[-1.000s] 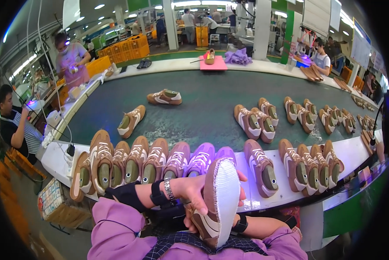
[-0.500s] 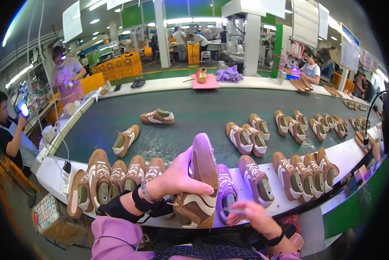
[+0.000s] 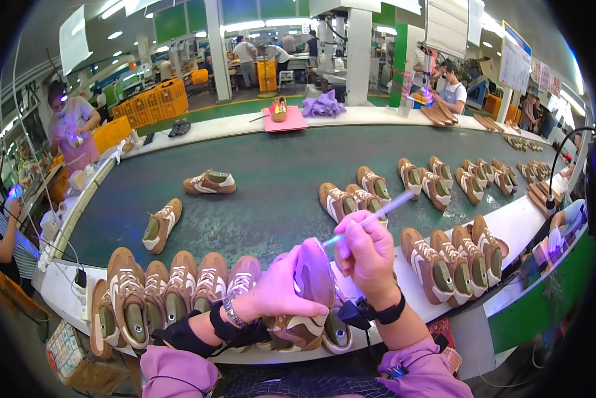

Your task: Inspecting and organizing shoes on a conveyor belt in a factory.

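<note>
My left hand (image 3: 279, 292) is wrapped round a brown sneaker (image 3: 316, 272) with white trim, held upright with its toe pointing up. A purple-blue light falls on its toe and sole edge. In my right hand (image 3: 364, 255), a slim pale stick-like tool (image 3: 396, 203) is pinched between thumb and fingers. Its tip reaches the sneaker's toe edge; whether it touches, I cannot tell. Behind and below the held sneaker stands another shoe (image 3: 337, 330), partly hidden. Several matching brown sneakers (image 3: 180, 282) line the white ledge left of my left hand.
More sneakers (image 3: 437, 265) stand on the white ledge (image 3: 517, 225) at right. A dark green belt (image 3: 258, 166) beyond carries several pairs. Across it lie a pink board (image 3: 284, 121) and a purple cloth (image 3: 324, 104). A black lamp arm (image 3: 551, 172) rises at right. Co-workers stand around the line.
My right hand has risen from low beside the shoes to the sneaker's toe, bringing the stick-like tool to it. The held sneaker sits slightly lower. The view has swung right.
</note>
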A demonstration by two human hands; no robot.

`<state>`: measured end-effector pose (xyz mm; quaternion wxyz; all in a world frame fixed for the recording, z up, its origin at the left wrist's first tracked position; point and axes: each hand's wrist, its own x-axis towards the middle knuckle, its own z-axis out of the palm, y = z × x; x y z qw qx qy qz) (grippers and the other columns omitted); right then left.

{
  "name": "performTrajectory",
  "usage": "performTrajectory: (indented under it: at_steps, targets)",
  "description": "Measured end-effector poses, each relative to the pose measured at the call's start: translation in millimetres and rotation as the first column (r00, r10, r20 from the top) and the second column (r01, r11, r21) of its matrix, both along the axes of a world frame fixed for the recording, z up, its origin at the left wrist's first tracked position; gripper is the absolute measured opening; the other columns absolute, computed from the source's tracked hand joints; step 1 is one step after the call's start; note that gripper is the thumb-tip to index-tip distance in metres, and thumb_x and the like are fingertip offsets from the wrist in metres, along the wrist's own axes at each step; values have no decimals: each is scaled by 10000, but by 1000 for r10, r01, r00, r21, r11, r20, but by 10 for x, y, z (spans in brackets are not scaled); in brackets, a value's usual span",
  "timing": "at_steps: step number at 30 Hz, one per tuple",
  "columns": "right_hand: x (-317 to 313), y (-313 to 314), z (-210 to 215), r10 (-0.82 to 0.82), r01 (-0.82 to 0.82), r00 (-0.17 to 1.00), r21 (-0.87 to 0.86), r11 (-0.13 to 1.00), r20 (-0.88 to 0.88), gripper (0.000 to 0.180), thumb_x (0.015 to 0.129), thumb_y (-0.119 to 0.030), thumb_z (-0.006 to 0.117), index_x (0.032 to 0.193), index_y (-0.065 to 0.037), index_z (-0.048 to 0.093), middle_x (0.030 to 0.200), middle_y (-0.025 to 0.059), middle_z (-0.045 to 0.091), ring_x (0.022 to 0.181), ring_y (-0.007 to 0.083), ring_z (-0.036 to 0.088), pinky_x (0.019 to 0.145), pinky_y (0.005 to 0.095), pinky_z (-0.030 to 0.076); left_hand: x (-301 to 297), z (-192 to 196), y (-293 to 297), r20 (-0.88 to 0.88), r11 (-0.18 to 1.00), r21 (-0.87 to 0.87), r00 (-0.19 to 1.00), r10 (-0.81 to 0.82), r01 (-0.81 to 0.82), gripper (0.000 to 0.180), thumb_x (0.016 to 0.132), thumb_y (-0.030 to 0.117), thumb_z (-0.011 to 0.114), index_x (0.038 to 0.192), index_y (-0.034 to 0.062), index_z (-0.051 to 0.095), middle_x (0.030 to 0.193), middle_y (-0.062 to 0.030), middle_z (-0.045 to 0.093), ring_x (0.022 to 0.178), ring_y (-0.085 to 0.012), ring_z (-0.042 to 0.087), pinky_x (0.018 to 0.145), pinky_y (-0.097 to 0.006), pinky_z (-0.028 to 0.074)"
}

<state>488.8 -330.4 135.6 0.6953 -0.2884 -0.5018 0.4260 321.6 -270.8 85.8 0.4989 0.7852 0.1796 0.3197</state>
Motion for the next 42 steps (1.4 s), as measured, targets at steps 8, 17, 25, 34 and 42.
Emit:
performTrajectory:
  at_steps: [8, 17, 25, 34, 42]
  targets:
    - [-98, 205, -88, -190, 189, 969, 23, 982, 159, 173, 972, -159, 489, 878, -30, 555, 607, -42, 494, 527, 7, 446, 475, 186, 353, -11, -57, -7, -81, 998, 50, 996, 49, -45, 892, 523, 372, 865, 1201, -27, 447, 1110, -177, 575, 1010, -299, 598, 883, -369, 461]
    - [-98, 241, -136, -181, 184, 954, 7, 983, 240, 136, 962, -116, 492, 884, -22, 552, 629, -45, 501, 549, 4, 463, 489, 186, 364, -9, -79, 7, -159, 993, 108, 986, 57, -40, 920, 535, 360, 878, 1235, -12, 411, 1103, -157, 532, 1034, -277, 556, 906, -371, 440]
    - [-109, 244, -163, -201, 200, 945, 32, 979, 256, 126, 956, -115, 504, 887, -24, 557, 646, -41, 513, 563, 8, 470, 503, 188, 374, -26, -72, -13, -131, 982, 184, 989, 72, -47, 942, 544, 379, 863, 1250, -26, 388, 1069, -194, 590, 991, -316, 609, 862, -384, 476]
    - [-108, 231, -186, -200, 200, 947, 29, 979, 253, 124, 952, -105, 504, 876, -22, 555, 641, -41, 509, 561, 8, 465, 500, 190, 367, -15, -43, -35, -130, 1000, -7, 992, 4, -5, 866, 533, 345, 884, 1189, 5, 432, 1110, -111, 469, 1067, -238, 476, 947, -354, 381]
    - [-103, 214, -228, -235, 220, 939, 88, 972, 253, 127, 952, -98, 498, 869, -19, 554, 637, -41, 504, 550, 8, 449, 495, 190, 359, -13, -57, -24, -97, 999, 40, 995, 21, -17, 872, 524, 349, 883, 1189, 7, 433, 1113, -115, 465, 1065, -246, 470, 951, -361, 372]
